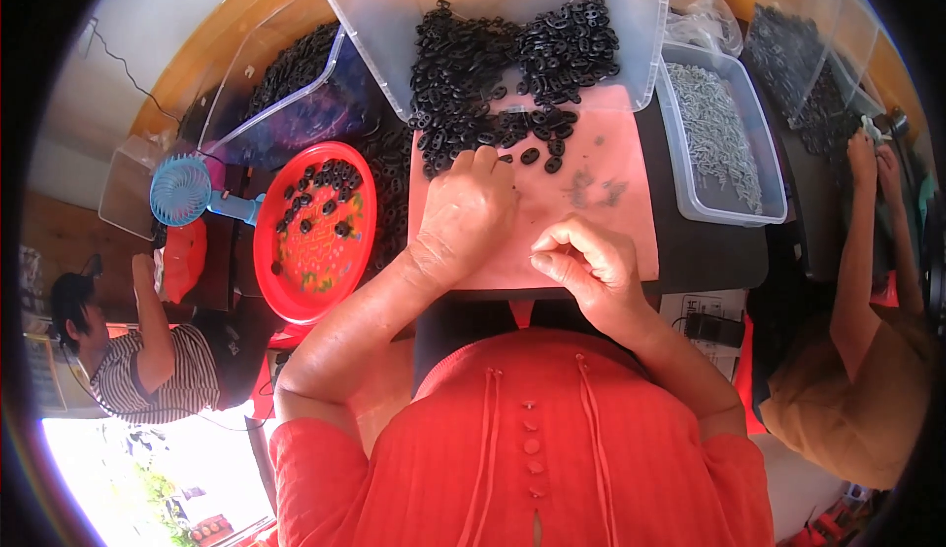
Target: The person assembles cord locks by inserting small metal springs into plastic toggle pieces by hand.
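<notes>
My left hand (471, 210) is over the pink sheet (591, 168), its fingers curled down at the near edge of a heap of small black oval pieces with two holes (463, 74). Its fingertips are hidden, so what they grip cannot be seen. Close to its right, my right hand (591, 263) is held above the sheet's front part. Thumb and forefinger are drawn together in a pinch; anything between them is too small to make out. A few loose black pieces (554, 148) lie on the sheet just beyond the hands.
A clear bin (340, 15) lies tipped toward me around the heap. To the right stands a box of small silvery screw-like parts (709, 123). On the left are a red tray (325, 251) with black pieces and a blue fan (182, 189). Two other people sit at either side.
</notes>
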Tool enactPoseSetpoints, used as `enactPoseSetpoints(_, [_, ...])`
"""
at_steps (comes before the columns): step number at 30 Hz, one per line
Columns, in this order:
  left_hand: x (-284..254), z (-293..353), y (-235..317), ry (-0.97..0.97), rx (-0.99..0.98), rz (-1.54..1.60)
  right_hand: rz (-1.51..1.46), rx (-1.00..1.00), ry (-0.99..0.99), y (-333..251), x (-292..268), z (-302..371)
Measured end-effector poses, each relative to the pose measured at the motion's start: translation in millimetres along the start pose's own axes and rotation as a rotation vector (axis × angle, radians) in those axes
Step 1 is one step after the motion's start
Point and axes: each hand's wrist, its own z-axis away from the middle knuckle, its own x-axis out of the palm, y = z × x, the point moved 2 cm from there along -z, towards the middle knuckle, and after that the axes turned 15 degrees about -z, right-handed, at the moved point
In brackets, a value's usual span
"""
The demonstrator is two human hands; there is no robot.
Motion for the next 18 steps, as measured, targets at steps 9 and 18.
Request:
enactPoseSetpoints(9, [-9.0,-2.3,-8.2,-0.067,-0.022,0.153,-0.019,-0.019,-0.001,-4.8,1.0,-1.0])
enactPoseSetpoints(18, [-41.9,40.7,9.4,-0.369,-0.775,1.301,-0.126,-0.005,0.128,-7.0,12.7,-7.3])
